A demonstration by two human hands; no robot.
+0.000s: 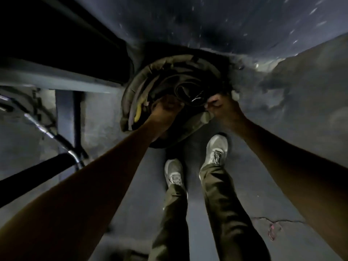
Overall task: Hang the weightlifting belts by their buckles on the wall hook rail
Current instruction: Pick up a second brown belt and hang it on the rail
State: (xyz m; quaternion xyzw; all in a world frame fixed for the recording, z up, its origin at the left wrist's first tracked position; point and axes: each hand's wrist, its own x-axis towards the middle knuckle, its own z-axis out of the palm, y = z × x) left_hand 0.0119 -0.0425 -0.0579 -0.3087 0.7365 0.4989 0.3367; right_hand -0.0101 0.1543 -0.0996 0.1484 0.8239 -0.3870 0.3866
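Both arms out, hands down low in front of us

We've got both bare forearms stretched forward and down, left hand [165,108] and right hand [220,106] near each other, fingers curled tight on something. Our legs and pale shoes [216,147] show below, right foot ahead of the left. Pretty dark and blurry tbh.

The coiled olive-and-black weightlifting belts [160,87] are showing matt padded cloth with dull leathery inner straps. The curved chrome metal bar [43,130] at the left is glinting glossily. The grey concrete floor [263,213] is looking rough, matt and cracked.
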